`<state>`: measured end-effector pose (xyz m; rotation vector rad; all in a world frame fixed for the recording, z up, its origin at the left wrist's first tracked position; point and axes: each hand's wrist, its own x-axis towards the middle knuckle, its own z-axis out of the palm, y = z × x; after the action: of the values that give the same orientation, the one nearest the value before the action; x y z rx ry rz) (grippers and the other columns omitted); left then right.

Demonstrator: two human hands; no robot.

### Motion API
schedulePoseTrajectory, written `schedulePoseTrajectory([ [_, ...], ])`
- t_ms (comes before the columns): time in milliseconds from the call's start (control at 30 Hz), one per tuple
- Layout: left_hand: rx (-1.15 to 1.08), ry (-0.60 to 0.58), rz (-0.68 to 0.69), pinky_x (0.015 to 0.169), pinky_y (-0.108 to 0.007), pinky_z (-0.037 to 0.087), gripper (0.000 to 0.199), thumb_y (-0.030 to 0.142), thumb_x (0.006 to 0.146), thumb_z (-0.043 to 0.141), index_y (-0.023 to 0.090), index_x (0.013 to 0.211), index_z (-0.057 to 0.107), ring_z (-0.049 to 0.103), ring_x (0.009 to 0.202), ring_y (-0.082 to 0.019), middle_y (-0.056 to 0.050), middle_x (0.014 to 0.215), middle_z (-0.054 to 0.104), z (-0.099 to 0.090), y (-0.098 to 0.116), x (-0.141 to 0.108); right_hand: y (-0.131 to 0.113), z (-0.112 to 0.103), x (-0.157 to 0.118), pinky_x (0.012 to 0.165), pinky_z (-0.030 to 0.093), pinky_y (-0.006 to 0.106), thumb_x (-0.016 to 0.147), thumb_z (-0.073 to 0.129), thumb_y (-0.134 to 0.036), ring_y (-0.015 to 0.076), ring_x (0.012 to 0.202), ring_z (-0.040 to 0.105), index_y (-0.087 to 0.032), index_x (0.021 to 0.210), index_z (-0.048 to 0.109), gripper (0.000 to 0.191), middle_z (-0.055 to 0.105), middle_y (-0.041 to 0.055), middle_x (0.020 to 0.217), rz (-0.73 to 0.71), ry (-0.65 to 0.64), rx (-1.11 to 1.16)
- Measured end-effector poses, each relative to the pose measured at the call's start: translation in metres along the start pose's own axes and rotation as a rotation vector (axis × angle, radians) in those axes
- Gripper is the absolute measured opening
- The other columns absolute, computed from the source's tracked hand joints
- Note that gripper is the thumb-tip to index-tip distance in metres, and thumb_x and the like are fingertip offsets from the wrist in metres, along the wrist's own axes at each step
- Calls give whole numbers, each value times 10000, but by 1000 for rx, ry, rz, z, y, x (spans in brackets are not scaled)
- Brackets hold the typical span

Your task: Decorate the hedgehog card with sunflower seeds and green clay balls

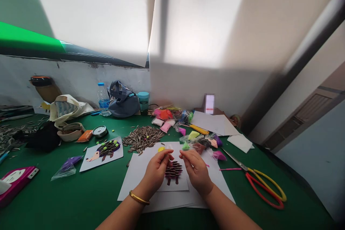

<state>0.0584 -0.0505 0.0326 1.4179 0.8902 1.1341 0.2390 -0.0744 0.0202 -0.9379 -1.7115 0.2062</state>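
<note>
Holding both hands point(155, 171) point(196, 171) over seed collage point(174, 174)

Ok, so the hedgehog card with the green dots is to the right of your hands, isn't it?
No, the side is wrong: the hedgehog card with the green dots lies to the left of the left hand, not to the right of the hands. The head view shows it.
</note>
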Motion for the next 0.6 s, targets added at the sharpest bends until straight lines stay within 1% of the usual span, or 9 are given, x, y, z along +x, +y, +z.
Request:
schedulePoseTrajectory([
  [67,-71,15,-28,658,-291,488,357,464,852,602,193,1075,669,604,692,-160,-36,850,643,1,0,0,0,1,0,822,528,378,968,490,-204,207,912,641,-236,1173,635,253,707,70,959,32,10,22],
  [133,-112,18,-58,610,-268,460,361,484,831,632,180,1022,671,568,631,-141,-5,742,612,1,1,1,0,1,0,783,530,353,964,513,-266,203,859,647,-223,1023,666,170,702,61,904,77,14,35],
  [200,-150,19,-86,543,-237,409,355,497,813,657,170,949,661,505,551,-115,37,618,546,1,1,1,-2,1,0,709,520,326,958,527,-330,194,773,635,-212,881,659,193,676,46,809,106,7,39],
  [267,-216,49,-100,526,-223,391,345,496,803,672,178,933,639,488,527,-103,54,586,527,2,2,0,-8,1,1,659,504,312,956,529,-347,186,720,614,-211,853,652,210,651,34,755,101,-7,35],
  [367,-361,123,-129,604,-230,455,331,442,779,712,193,983,635,569,628,-115,26,709,604,7,7,-1,-25,3,6,715,514,321,968,504,-256,185,798,625,-227,1005,663,167,684,47,857,30,-67,32],
  [433,-496,150,-179,665,-235,488,328,388,766,734,188,1010,644,616,725,-131,0,803,630,13,13,-2,-39,6,11,770,522,332,968,482,-190,180,854,630,-240,1101,646,217,703,51,923,-50,-127,35],
  [500,-682,172,-249,747,-254,515,314,365,796,713,181,1040,637,648,820,-153,-28,868,644,20,22,-3,-51,10,15,776,524,336,956,497,-173,177,842,626,-240,1096,649,218,714,45,904,-141,-173,18],
  [533,-787,179,-288,819,-279,522,302,378,831,680,175,1049,629,659,878,-168,-48,910,654,23,27,-4,-56,13,17,769,523,338,946,522,-180,177,826,622,-242,1076,658,197,719,40,885,-186,-179,-6],
  [600,-976,140,-387,928,-333,509,322,444,900,580,167,1063,611,662,989,-207,-93,987,664,27,37,-6,-62,16,20,773,519,351,924,575,-193,185,825,622,-258,1059,671,179,734,30,886,-268,-155,-84],
])
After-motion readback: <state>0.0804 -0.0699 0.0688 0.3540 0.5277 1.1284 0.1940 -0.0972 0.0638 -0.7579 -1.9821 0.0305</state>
